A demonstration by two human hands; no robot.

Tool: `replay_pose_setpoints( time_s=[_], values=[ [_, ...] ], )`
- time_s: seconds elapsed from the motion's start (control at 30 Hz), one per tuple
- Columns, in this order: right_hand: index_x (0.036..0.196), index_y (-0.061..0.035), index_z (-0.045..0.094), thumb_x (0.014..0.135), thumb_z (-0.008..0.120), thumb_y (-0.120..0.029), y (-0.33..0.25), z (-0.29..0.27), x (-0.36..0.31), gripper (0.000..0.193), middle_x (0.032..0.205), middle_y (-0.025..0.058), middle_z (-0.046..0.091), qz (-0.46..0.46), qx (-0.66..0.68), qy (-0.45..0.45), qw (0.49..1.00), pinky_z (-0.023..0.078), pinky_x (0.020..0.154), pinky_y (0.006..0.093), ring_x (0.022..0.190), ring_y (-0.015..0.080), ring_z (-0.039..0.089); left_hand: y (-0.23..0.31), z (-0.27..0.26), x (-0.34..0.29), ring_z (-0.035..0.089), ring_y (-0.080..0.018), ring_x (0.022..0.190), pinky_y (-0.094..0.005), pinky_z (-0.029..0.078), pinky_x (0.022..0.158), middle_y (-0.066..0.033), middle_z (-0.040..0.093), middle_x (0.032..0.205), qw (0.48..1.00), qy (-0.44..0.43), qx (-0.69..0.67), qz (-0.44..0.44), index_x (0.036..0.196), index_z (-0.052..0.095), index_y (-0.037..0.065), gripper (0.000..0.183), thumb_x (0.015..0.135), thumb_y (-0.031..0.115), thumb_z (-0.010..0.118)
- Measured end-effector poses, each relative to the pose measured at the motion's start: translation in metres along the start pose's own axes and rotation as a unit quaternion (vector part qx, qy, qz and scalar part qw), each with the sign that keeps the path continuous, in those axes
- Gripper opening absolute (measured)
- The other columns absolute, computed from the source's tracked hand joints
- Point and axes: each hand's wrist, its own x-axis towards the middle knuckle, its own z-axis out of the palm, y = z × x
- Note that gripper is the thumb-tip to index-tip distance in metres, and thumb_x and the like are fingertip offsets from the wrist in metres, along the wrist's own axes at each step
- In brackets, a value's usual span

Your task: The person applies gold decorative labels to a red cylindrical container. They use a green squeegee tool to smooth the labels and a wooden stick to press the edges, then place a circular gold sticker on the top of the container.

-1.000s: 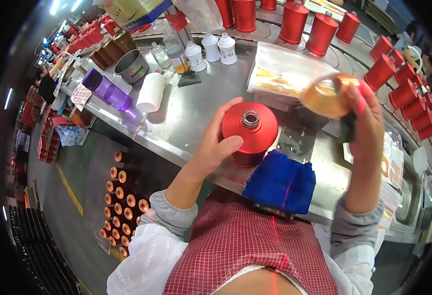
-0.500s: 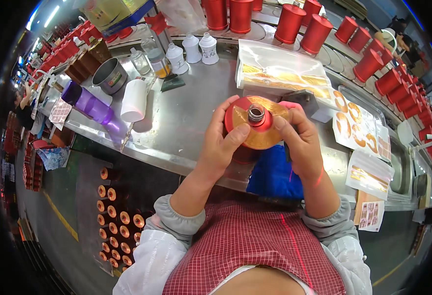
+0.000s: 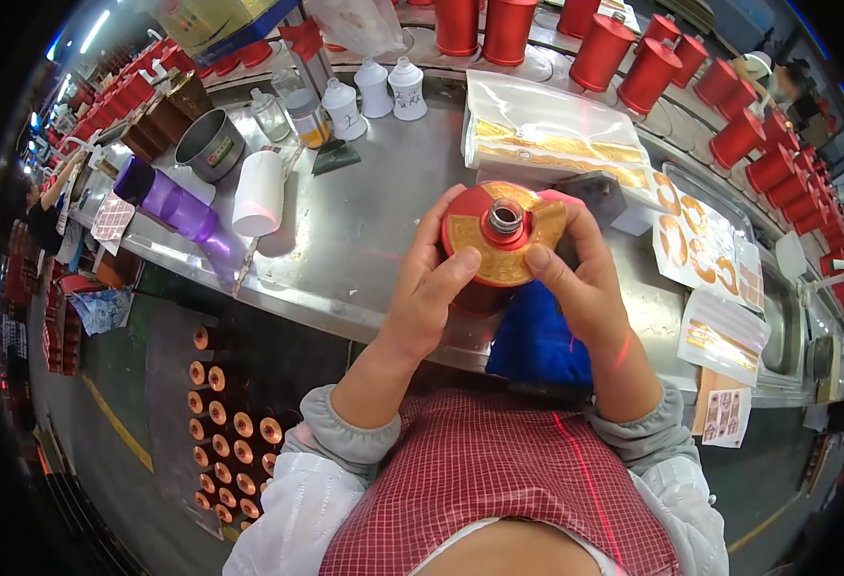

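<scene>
In front of me a red bottle [image 3: 471, 206] stands nearly upright, its open threaded neck facing up. A curved gold label [image 3: 500, 265] lies around the neck on the bottle's shoulder, and its right end stands partly lifted off the surface. My left hand [image 3: 424, 293] is wrapped round the bottle's left side, thumb pressing on the label. On the right side, my right hand [image 3: 583, 274] has its thumb on the label's edge, with the raised end between thumb and fingers. The fingertips behind the bottle are partly hidden.
A blue cloth [image 3: 541, 338] hangs at the steel table's [image 3: 345, 259] front edge. Sheets of gold labels [image 3: 695, 240] lie to the right. A purple bottle [image 3: 177, 204], a white roll [image 3: 259, 194] and a metal pot [image 3: 211, 144] stand left. Red bottles [image 3: 602, 53] line the conveyor behind.
The label's right end now stands up more from the shoulder, and its front part has turned on the bottle. My right thumb has slid slightly nearer. Red bottles on the conveyor have shifted right.
</scene>
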Motion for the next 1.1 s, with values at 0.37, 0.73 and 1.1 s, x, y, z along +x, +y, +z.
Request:
replay_pose_setpoints(
  time_s=[0.37,0.73,1.1],
  values=[
    [0.118,-0.0036,0.053,0.093,0.065,-0.023,0.001,0.0,0.014,0.034,0.11,0.0006,0.053,0.091,0.146,-0.024,0.985,0.04,0.092,0.0256,0.104,0.0091,0.049,0.003,-0.006,0.003,0.043,-0.0226,0.13,-0.0368,0.03,0.111,-0.0152,0.045,0.138,0.999,-0.007,-0.052,-0.014,0.145,0.026,-0.004,0.072,0.087,0.025,0.059],
    [0.126,-0.002,0.05,0.092,0.066,-0.022,-0.001,0.003,0.015,0.042,0.116,0.0039,0.058,0.04,0.102,-0.036,0.993,0.042,0.095,0.0283,0.108,0.0108,0.052,0.0,-0.008,0.005,0.045,-0.0202,0.126,-0.0353,0.035,0.108,-0.0141,0.045,0.136,1.0,-0.016,-0.025,-0.005,0.145,0.024,-0.001,0.067,0.091,0.018,0.059],
    [0.125,-0.0016,0.05,0.095,0.062,-0.022,-0.001,0.004,0.016,0.037,0.115,0.0037,0.057,0.033,0.074,-0.029,0.996,0.041,0.095,0.0283,0.109,0.011,0.051,0.0,-0.006,0.004,0.042,-0.0231,0.131,-0.0372,0.028,0.112,-0.0153,0.044,0.139,1.0,-0.003,-0.007,-0.004,0.144,0.027,-0.004,0.072,0.089,0.029,0.059]
  ],
)
